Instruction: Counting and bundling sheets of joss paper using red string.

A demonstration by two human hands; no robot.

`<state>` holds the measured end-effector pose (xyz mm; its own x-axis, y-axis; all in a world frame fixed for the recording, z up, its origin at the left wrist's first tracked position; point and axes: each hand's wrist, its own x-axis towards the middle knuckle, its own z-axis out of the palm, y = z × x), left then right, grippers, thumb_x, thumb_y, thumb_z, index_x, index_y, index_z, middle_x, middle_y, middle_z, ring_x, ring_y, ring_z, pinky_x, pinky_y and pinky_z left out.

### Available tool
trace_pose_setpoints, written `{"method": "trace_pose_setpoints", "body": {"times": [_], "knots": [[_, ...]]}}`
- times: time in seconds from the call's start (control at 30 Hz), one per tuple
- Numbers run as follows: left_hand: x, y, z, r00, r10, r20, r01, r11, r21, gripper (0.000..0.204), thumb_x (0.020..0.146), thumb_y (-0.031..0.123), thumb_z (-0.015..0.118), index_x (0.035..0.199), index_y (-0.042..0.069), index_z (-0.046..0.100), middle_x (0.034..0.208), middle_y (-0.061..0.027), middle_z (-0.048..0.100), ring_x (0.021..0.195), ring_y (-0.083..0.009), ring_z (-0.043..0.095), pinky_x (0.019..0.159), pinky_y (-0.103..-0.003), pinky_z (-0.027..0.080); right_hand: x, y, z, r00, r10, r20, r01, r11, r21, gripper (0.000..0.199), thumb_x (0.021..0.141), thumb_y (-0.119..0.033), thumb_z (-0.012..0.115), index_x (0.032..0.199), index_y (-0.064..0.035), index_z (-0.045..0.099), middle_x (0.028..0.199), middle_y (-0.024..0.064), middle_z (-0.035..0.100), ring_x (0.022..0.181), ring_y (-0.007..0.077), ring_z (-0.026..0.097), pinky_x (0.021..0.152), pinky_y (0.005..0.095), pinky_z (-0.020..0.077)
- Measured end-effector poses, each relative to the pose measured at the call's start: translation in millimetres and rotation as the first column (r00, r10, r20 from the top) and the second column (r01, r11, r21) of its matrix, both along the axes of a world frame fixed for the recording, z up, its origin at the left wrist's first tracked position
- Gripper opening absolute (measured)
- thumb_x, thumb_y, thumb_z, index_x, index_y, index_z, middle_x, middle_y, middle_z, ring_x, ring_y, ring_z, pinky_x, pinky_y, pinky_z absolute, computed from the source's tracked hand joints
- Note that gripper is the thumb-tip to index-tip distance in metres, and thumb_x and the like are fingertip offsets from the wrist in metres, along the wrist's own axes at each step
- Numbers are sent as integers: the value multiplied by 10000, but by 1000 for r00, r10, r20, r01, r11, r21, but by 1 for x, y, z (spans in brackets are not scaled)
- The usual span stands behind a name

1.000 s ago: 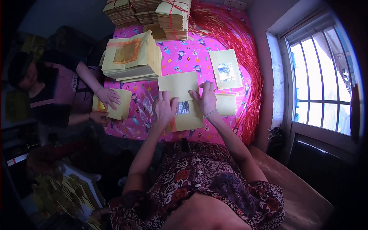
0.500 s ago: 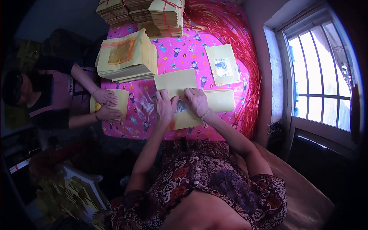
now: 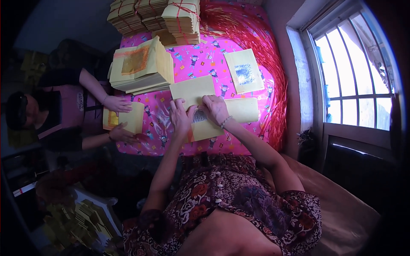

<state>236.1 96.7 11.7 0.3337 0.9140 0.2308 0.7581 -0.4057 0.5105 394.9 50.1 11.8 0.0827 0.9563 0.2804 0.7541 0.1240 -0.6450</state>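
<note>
A: Item one: left hand (image 3: pixel 181 117), lying flat and open, fingers pressing the yellow paper sheet (image 3: pixel 204 112) onto the pink patterned tablecloth (image 3: pixel 179 68). Item two: right hand (image 3: pixel 215 109), also pressing rather than gripping, fingertips pinching down along the sheet's upper fold. The sheet is sitting near the table's front edge, between both hands.

B: Surroundings?

A: Tall loose stack of yellow sheets (image 3: pixel 141 66) lying behind and to the left; a silver-patched sheet (image 3: pixel 244 70) lying apart to the right; tied bundles (image 3: pixel 153 17) sitting at the far edge; red string (image 3: pixel 260 55) trailing along the right side. A co-worker's hands (image 3: pixel 117 117) are holding a folded sheet (image 3: pixel 126 119) at the left.

B: Risks?

A: The thin paper may be creasing crookedly or slipping on the glossy cloth if the pressure is uneven.

B: Changes?

A: Compared with half a second ago, both hands are sitting closer together over the sheet.
</note>
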Motion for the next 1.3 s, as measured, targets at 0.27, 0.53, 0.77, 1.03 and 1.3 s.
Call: {"method": "trace_pose_setpoints", "body": {"times": [0.27, 0.53, 0.77, 1.03, 1.3], "knots": [[-27, 19, 9, 866, 77, 494, 103, 939, -328, 182, 812, 115, 658, 887, 12, 528, 697, -43, 565, 551, -85, 520, 513, -227, 423, 14, 5, 15, 973, 150, 173, -146, 989, -35, 279, 751, -281, 658, 864, -81, 499, 881, 88, 517, 729, 262, 567, 666, 363, 457], [-32, 24, 23, 914, 330, 237, -177, 848, -500, 297, 868, 317, 599, 883, 31, 518, 614, -38, 565, 545, -117, 541, 499, -251, 416, 30, 14, 4, 852, 223, 474, -344, 921, 184, 216, 810, -321, 589, 780, -117, 521, 817, 31, 468, 749, 178, 525, 645, 333, 429], [-13, 21, 35, 556, 448, 700, 158, 770, -618, 302, 916, 129, 507, 1135, -25, 367, 946, -148, 584, 683, -203, 648, 571, -266, 537, 33, -3, 40, 996, -84, 18, 78, 971, 226, 566, 776, -386, 666, 1182, -39, 477, 1105, 204, 456, 1005, 357, 471, 864, 437, 409], [54, -33, 55, 658, 135, 741, 440, 730, -523, 348, 917, 130, 518, 1187, -24, 361, 909, -142, 624, 735, -155, 644, 606, -231, 506, 100, -75, 12, 237, -425, -873, 79, 904, -419, 326, 881, -259, 578, 1118, -46, 509, 912, 46, 611, 813, 119, 590, 657, 260, 500], [31, -48, 26, 774, -20, 632, 321, 874, -365, 243, 877, 68, 536, 1106, -1, 489, 929, -78, 618, 768, -104, 597, 680, -221, 478, 142, -141, -81, 284, -553, -783, 177, 833, -524, 251, 886, -189, 565, 1084, -55, 488, 852, 32, 606, 646, 88, 574, 563, 225, 480]]}}
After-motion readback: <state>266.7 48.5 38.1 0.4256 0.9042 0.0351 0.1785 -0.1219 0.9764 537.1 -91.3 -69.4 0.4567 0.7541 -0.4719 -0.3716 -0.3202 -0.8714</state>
